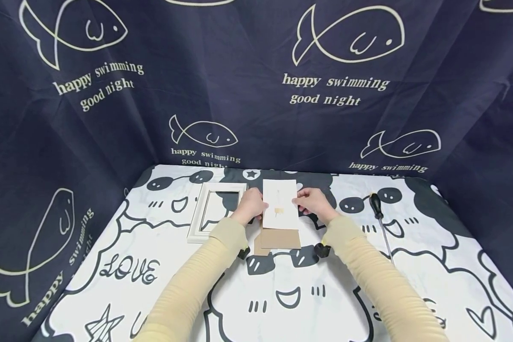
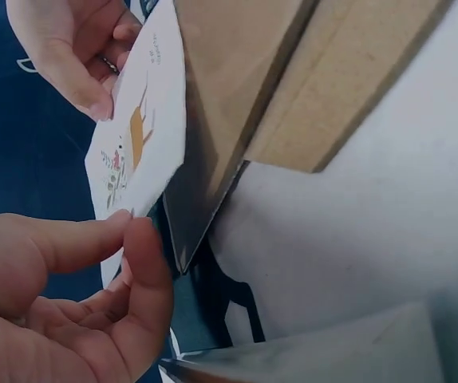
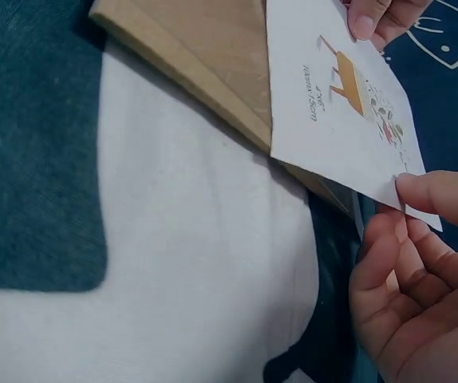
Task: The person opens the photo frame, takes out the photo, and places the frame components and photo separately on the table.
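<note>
A white paper sheet point(image 1: 279, 197) with a small orange drawing is held by both hands at its opposite side edges. My left hand point(image 1: 251, 204) pinches one edge between thumb and fingers, and my right hand point(image 1: 314, 202) pinches the other. In the right wrist view, the sheet point(image 3: 333, 136) also shows small print and a flower pattern. Beneath it lies a brown board point(image 1: 280, 239), partly hidden by the paper. A second brown board point(image 2: 349, 88) sticks out at an angle from under the first.
Left of the paper lies a white picture frame point(image 1: 198, 211), close to my left hand. A screwdriver point(image 1: 375, 207) with a black handle rests to the right, its shaft running toward my right forearm. The patterned cloth point(image 1: 154, 294) covers the table, and a dark curtain point(image 1: 265, 133) hangs behind.
</note>
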`<move>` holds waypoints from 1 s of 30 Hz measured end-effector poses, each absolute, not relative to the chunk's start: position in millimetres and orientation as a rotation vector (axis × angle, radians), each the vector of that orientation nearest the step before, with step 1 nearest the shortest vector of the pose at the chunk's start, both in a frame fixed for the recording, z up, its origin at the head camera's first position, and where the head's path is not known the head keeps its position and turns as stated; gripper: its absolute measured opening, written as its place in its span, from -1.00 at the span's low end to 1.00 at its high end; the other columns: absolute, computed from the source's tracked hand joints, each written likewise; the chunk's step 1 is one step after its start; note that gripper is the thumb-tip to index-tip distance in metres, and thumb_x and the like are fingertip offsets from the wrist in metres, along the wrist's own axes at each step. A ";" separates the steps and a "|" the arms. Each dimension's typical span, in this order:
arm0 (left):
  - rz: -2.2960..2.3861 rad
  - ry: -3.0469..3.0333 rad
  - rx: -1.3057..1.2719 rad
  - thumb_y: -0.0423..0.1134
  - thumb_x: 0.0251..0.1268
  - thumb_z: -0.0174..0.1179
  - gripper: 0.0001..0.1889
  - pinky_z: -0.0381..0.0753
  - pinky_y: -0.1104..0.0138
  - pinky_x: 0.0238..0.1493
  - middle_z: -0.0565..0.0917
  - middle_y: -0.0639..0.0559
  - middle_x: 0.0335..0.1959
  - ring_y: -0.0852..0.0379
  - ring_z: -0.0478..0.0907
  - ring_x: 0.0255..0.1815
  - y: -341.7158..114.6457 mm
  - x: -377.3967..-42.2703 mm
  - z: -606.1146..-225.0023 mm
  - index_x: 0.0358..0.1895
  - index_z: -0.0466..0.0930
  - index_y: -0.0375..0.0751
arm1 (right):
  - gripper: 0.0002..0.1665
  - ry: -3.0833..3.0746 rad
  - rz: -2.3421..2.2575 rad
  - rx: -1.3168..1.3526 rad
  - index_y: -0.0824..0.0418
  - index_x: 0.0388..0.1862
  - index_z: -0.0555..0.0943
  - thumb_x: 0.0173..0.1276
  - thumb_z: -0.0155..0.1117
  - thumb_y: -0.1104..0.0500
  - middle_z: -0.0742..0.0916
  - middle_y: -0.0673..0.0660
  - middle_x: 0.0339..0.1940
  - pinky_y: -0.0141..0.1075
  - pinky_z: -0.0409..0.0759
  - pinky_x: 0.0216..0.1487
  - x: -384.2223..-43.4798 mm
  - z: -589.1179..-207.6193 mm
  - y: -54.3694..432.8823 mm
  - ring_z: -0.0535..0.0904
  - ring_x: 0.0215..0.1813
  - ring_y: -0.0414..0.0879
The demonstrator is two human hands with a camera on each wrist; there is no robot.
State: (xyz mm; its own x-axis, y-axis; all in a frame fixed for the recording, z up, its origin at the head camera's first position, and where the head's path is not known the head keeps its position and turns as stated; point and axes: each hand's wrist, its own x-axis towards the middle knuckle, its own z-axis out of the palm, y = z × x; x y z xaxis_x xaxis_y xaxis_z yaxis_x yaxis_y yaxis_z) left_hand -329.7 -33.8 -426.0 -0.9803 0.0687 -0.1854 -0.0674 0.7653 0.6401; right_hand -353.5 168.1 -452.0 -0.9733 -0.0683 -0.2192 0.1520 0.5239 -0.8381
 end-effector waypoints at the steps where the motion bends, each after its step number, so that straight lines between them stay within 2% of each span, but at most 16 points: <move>1: 0.998 2.767 0.003 -0.34 0.23 0.23 -0.74 0.49 0.49 -0.67 0.63 -0.24 -0.30 0.11 0.64 -0.67 -33.4 -330.0 -426.6 -0.10 0.52 -0.46 | -0.72 2.549 -1.418 0.073 0.34 -0.16 0.54 0.20 0.30 0.21 0.60 0.01 -0.56 -0.42 0.50 -0.54 -353.9 -453.2 167.6 0.51 -0.56 -0.21; 6: 0.891 2.807 0.025 -0.35 0.17 0.25 -0.72 0.44 0.51 -0.72 0.63 -0.26 -0.33 0.24 0.46 -0.82 -32.4 -331.1 -430.2 -0.12 0.53 -0.50 | -0.72 2.609 -1.345 0.077 0.32 -0.18 0.56 0.17 0.34 0.20 0.61 0.02 -0.58 -0.41 0.49 -0.56 -352.6 -456.3 164.5 0.50 -0.58 -0.21; 10: 0.834 2.843 0.047 -0.36 0.12 0.28 -0.65 0.40 0.50 -0.74 0.63 -0.25 -0.35 0.28 0.36 -0.87 -32.0 -329.7 -432.1 -0.07 0.53 -0.53 | -0.72 2.648 -1.275 0.085 0.29 -0.19 0.57 0.16 0.36 0.18 0.62 0.04 -0.59 -0.42 0.48 -0.57 -350.7 -457.5 163.2 0.49 -0.59 -0.21; 17: 0.807 2.838 0.057 -0.40 0.11 0.26 -0.65 0.34 0.51 -0.83 0.64 -0.22 -0.49 0.28 0.34 -0.92 -30.3 -326.9 -432.7 -0.05 0.53 -0.55 | -0.72 2.685 -1.226 0.086 0.28 -0.22 0.58 0.13 0.39 0.18 0.60 0.03 -0.59 -0.42 0.46 -0.58 -348.8 -458.8 161.3 0.47 -0.57 -0.21; 23: 0.748 2.870 0.093 -0.42 0.10 0.22 -0.67 0.34 0.53 -0.83 0.64 -0.21 -0.53 0.29 0.33 -0.93 -29.3 -326.5 -436.3 -0.06 0.54 -0.57 | -0.74 2.745 -1.137 0.069 0.25 -0.31 0.57 0.10 0.40 0.14 0.59 0.01 -0.59 -0.44 0.44 -0.57 -348.0 -461.2 159.6 0.46 -0.55 -0.22; 30: 0.740 2.899 0.105 -0.48 0.08 0.16 -0.72 0.38 0.50 -0.83 0.60 -0.17 -0.67 0.27 0.34 -0.94 -28.7 -325.7 -439.1 -0.11 0.57 -0.57 | -0.73 2.785 -1.062 0.048 0.26 -0.31 0.57 0.09 0.40 0.13 0.61 0.06 -0.46 -0.45 0.44 -0.53 -345.5 -458.7 157.6 0.49 -0.46 -0.18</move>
